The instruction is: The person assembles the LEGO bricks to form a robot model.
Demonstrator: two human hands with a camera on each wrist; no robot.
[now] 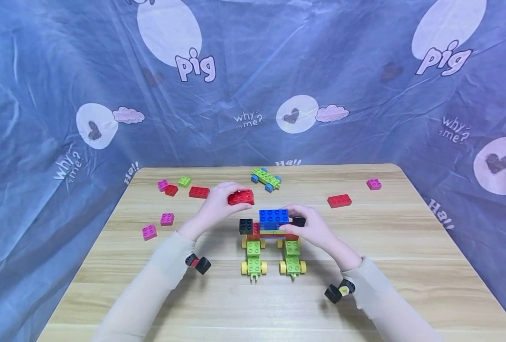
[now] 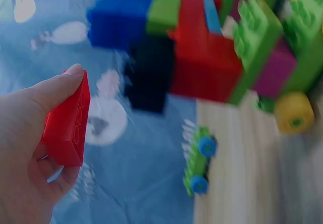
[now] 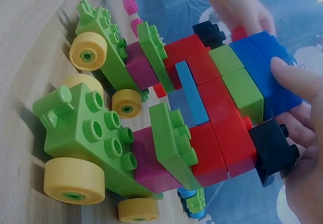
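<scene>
My left hand (image 1: pixel 220 202) pinches a red brick (image 1: pixel 241 197) between thumb and fingers, raised to the left of a built block figure. In the left wrist view the red brick (image 2: pixel 68 123) is apart from the figure. My right hand (image 1: pixel 306 223) grips the blue bricks (image 1: pixel 273 217) at the figure's top, thumb on the near side. Beneath the blue lie green bricks (image 3: pixel 242 95), then red bricks (image 3: pixel 214 128), with a black brick (image 1: pixel 246 226) at each side. Two green wheeled bases (image 1: pixel 254 266) with yellow wheels carry the figure on the table.
A green car base (image 1: pixel 266 179) with blue wheels stands behind the figure. Pink bricks (image 1: pixel 166 219), red bricks (image 1: pixel 199 192) and a green brick (image 1: pixel 184 181) lie at the left. Another red brick (image 1: pixel 339 201) and a pink brick (image 1: pixel 374 184) lie at the right. A blue curtain hangs behind the table.
</scene>
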